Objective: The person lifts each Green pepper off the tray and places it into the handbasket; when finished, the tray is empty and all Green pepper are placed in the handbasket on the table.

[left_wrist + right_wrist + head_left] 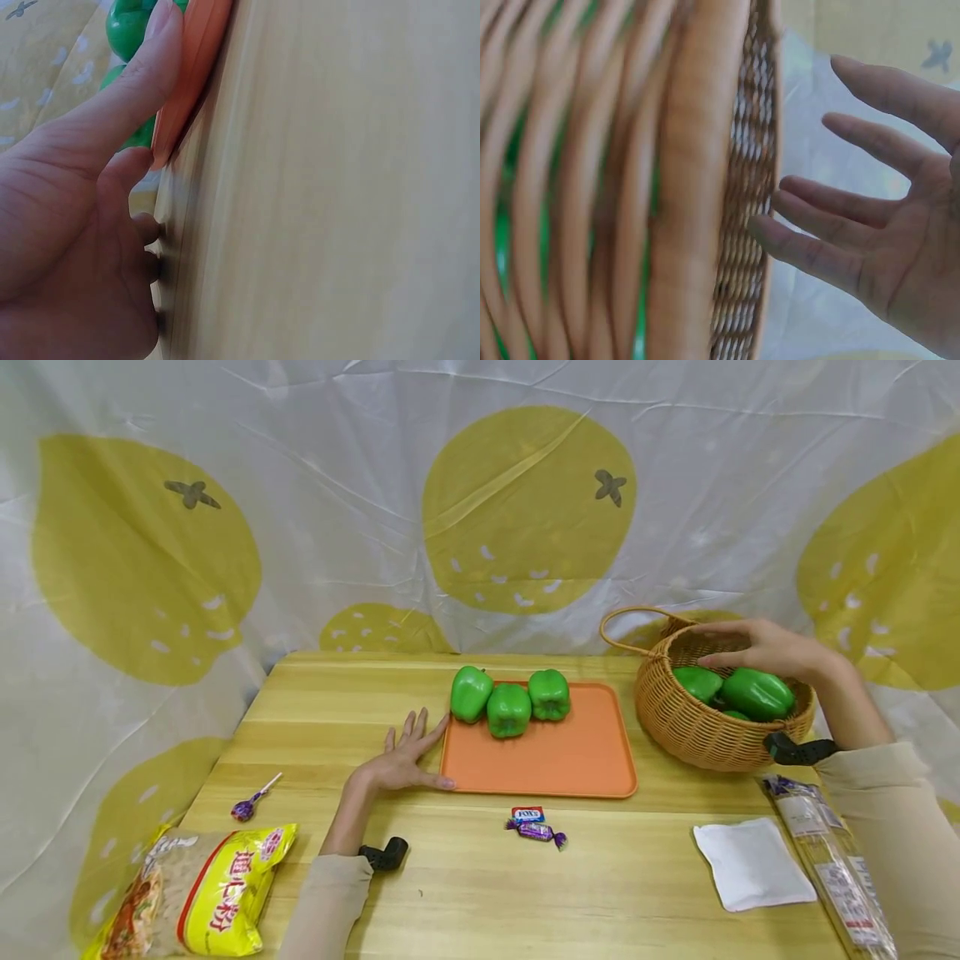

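Three green bell peppers (509, 711) sit together at the back left of an orange tray (562, 768). My left hand (400, 763) is at the tray's left edge with its fingers spread. In the left wrist view the thumb (139, 90) lies along the tray's rim and the other fingertips reach down to the tabletop. My right hand (772, 650) hovers over the mouth of a wicker basket (686, 735), fingers extended and holding nothing. Inside the basket lie more green bell peppers (757, 695), partly hidden by its wall. In the right wrist view the fingers (810, 251) overlap the basket's far rim.
Two wrapped candies (536, 832) lie in front of the tray. At the left are a lollipop (251, 802) and a yellow noodle bag (217, 893). A white packet (753, 864) and a long clear package (828, 868) lie front right. A lemon-print cloth (360, 510) hangs behind.
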Demonstrator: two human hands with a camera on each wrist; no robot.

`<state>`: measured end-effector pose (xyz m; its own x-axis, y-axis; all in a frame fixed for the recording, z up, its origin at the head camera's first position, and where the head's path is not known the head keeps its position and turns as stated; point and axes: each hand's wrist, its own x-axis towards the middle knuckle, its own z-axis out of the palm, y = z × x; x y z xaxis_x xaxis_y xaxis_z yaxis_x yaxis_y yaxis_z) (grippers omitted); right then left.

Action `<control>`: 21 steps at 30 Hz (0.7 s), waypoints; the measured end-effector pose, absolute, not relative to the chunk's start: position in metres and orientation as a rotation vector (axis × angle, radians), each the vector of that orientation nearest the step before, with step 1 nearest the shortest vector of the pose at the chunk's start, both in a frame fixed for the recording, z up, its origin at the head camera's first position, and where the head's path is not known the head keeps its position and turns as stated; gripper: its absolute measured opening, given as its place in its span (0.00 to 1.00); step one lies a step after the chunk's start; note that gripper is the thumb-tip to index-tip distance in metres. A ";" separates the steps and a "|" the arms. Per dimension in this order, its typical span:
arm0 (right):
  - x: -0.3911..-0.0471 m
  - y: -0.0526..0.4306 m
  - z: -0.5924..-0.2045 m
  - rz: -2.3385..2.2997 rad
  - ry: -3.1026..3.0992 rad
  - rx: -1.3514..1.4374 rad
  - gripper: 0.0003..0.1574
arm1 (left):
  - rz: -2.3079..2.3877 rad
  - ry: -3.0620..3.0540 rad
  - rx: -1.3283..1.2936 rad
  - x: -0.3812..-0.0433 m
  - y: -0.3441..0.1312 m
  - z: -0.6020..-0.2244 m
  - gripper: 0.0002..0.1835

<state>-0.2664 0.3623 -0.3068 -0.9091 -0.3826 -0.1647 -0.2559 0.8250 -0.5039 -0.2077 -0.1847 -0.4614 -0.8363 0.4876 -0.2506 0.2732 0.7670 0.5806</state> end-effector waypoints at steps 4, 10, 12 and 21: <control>-0.257 0.338 -0.304 -0.822 2.730 -0.530 0.40 | 0.754 2.574 0.582 -0.208 -0.184 -0.460 0.60; -0.245 0.288 -0.307 -0.970 2.664 -0.669 0.43 | 0.765 2.570 0.581 -0.207 -0.184 -0.460 0.60; -0.244 0.271 -0.313 -1.010 2.651 -0.703 0.44 | 0.763 2.571 0.576 -0.207 -0.184 -0.460 0.60; -0.250 0.215 -0.360 -1.138 2.561 -0.817 0.46 | 0.761 2.567 0.579 -0.208 -0.184 -0.460 0.60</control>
<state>-0.2499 0.2151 -0.3596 -0.8207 -0.5710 0.0215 -0.3987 0.5453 -0.7374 -0.2078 -0.1839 -0.4604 -0.8344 0.4892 -0.2538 0.2719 0.7660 0.5826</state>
